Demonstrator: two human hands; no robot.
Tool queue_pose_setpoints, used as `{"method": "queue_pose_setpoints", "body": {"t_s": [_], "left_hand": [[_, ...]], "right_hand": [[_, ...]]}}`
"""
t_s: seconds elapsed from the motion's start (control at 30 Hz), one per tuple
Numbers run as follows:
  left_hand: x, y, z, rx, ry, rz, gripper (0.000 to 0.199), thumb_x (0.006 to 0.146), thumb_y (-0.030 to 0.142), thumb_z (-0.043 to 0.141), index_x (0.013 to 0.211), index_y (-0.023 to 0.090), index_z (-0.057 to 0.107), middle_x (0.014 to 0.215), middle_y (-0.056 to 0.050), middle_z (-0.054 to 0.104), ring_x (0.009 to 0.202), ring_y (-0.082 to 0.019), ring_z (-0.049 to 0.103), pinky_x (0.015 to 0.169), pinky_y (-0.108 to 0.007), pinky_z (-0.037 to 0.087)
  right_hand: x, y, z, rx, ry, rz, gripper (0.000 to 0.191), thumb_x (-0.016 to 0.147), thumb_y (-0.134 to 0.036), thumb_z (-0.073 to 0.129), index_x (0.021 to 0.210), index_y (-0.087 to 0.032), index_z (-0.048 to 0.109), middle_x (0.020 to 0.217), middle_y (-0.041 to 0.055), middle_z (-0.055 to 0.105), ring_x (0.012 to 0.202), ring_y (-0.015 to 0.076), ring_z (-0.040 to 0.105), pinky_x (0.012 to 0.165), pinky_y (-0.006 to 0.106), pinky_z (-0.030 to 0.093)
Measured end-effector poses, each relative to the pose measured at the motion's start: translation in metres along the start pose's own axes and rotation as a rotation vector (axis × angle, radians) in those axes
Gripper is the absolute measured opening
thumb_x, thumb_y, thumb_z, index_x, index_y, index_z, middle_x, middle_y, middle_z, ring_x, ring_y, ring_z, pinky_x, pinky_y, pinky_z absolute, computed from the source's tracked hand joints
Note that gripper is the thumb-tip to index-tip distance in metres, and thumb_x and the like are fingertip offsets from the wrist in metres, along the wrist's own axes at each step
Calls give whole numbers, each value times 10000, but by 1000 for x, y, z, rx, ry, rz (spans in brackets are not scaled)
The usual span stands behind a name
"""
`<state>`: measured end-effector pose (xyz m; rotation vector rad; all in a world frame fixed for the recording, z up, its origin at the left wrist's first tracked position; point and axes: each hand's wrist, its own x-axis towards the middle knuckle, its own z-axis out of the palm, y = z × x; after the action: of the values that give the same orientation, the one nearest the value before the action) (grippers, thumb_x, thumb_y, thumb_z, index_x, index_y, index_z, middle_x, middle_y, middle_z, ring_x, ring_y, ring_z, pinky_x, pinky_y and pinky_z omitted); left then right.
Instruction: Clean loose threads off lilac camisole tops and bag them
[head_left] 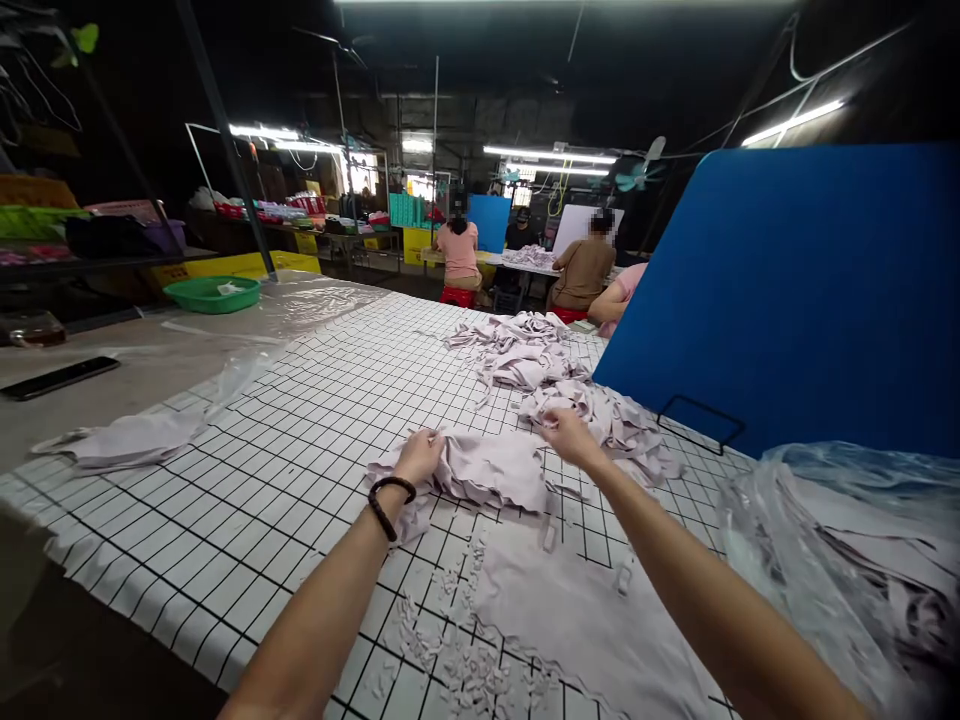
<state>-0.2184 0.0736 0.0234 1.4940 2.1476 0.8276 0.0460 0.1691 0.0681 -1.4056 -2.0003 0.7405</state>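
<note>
A pale pinkish-grey fabric piece point(495, 468) stretches between my two hands just above the checked tablecloth. My left hand point(420, 456), with a dark bracelet at the wrist, is closed on its left end. My right hand point(570, 437) pinches at its upper right corner, right in front of a heap of matching fabric pieces point(607, 415). Nearer to me a larger flat fabric panel point(577, 620) lies with a wavy edge. Two small translucent clip-like objects point(549, 534) rest at its far edge. Many tiny fabric scraps point(469, 670) are scattered beside it.
A blue board point(810, 290) stands at the right, with a plastic bag of fabric point(847, 560) below it. Leftward are a folded fabric piece point(142, 440), a phone point(60, 378), a glass point(34, 328) and a green basket point(213, 293). Several people sit at tables behind.
</note>
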Motion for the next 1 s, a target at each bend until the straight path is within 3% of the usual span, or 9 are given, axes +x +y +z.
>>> {"method": "queue_pose_setpoints", "body": {"t_s": [0.1, 0.17, 0.3, 0.43, 0.53, 0.67, 0.77, 0.87, 1.0], "left_hand": [[-12, 4, 4, 86, 163, 3, 432, 835, 350, 493, 1228, 170, 483, 1228, -142, 488, 1157, -271, 433, 945, -373, 341], [-23, 6, 10, 134, 205, 100, 364, 847, 351, 475, 1177, 202, 519, 1181, -118, 492, 1132, -260, 440, 953, -372, 339], [-40, -1, 22, 171, 52, 223, 352, 792, 421, 552, 1061, 194, 565, 1065, -89, 515, 1032, -238, 489, 891, -335, 390], [-41, -11, 30, 246, 17, 170, 393, 786, 473, 550, 1052, 185, 560, 1055, -91, 513, 1017, -239, 496, 857, -331, 405], [-36, -8, 33, 310, 46, 140, 310, 810, 396, 519, 1028, 182, 565, 1059, -102, 522, 1026, -238, 499, 870, -337, 393], [-28, 3, 37, 376, 48, 74, 405, 757, 410, 560, 1067, 151, 536, 1130, -151, 527, 1064, -296, 489, 875, -405, 380], [-23, 8, 39, 370, 43, 50, 356, 761, 359, 554, 1043, 141, 541, 1098, -163, 565, 1044, -307, 514, 874, -432, 370], [-18, 9, 35, 318, 32, 58, 219, 777, 282, 531, 952, 156, 569, 992, -138, 622, 982, -285, 559, 887, -447, 354], [-8, 7, 17, 194, 37, 68, 88, 772, 241, 535, 823, 181, 574, 856, -83, 648, 916, -244, 586, 892, -413, 362]], "right_hand": [[-31, 0, 32, -60, -191, -69, 182, 664, -271, 691, 816, -182, 645, 843, 51, 632, 741, 176, 556, 668, 273, 409], [-50, 0, 53, -189, -279, -172, 270, 642, -293, 723, 882, -197, 647, 893, 51, 631, 773, 184, 565, 688, 273, 408], [-59, 0, 69, -390, -321, -231, 139, 705, -197, 658, 844, -199, 666, 911, 71, 643, 826, 205, 589, 718, 278, 400], [-32, -1, 44, -337, -272, -154, 82, 751, -169, 586, 753, -199, 663, 777, 42, 666, 717, 174, 595, 632, 252, 403], [-11, -5, 15, -319, -153, -113, 98, 788, -198, 531, 787, -194, 629, 784, 42, 657, 705, 166, 574, 614, 254, 396], [2, -14, -13, -228, -31, -132, 151, 773, -154, 485, 880, -193, 586, 782, 31, 622, 676, 154, 534, 589, 248, 383], [4, -19, -24, -122, -53, -193, 185, 730, -86, 457, 786, -185, 603, 751, 21, 596, 656, 146, 519, 590, 241, 399], [3, -19, -34, -151, -124, -249, 253, 666, -12, 438, 611, -163, 632, 852, 50, 592, 742, 152, 536, 660, 238, 431], [-2, -10, -43, -348, -230, -348, 375, 643, 37, 451, 725, -190, 738, 949, 67, 551, 787, 158, 527, 711, 249, 437]]}}
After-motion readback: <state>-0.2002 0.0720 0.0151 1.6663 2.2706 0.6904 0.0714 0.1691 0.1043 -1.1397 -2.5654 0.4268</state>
